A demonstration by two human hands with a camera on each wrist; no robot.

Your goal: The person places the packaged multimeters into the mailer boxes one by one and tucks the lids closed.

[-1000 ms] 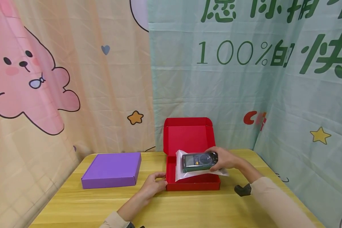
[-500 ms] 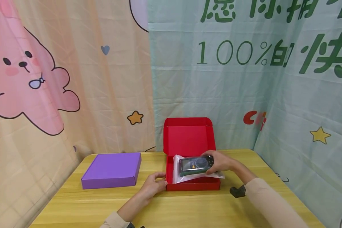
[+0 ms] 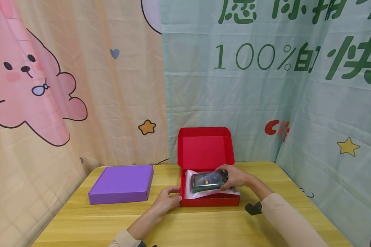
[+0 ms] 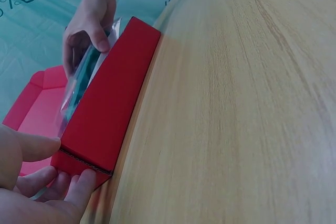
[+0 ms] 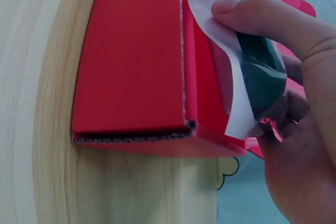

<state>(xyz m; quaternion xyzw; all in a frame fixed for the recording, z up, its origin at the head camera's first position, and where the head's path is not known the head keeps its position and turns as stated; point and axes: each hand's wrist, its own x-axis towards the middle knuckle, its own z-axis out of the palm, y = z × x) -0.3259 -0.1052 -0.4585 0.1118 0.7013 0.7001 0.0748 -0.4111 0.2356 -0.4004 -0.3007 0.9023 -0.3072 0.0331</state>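
Observation:
A red cardboard box (image 3: pixel 210 202) stands with its lid (image 3: pixel 208 151) raised at the back. My right hand (image 3: pixel 233 177) grips the right end of a multimeter (image 3: pixel 205 181), black-faced with a green side and wrapped in a clear plastic bag (image 3: pixel 190 192). The multimeter lies tilted within the box's opening; the right wrist view has the thumb along its green side (image 5: pixel 260 61), close to the box's front wall (image 5: pixel 131 51). At the box's left side, my left hand (image 3: pixel 166 200) holds the front corner, thumb and fingers around the cardboard in the left wrist view.
To the left on the wooden table (image 3: pixel 111 223) rests a closed purple box (image 3: pixel 122 183). Printed curtains (image 3: pixel 228 96) hang behind and beside the table. A black strap piece (image 3: pixel 253 208) shows at my right wrist.
My right hand has brought the bagged multimeter down and to the left, deeper into the red box. My left hand has stayed on the box's corner.

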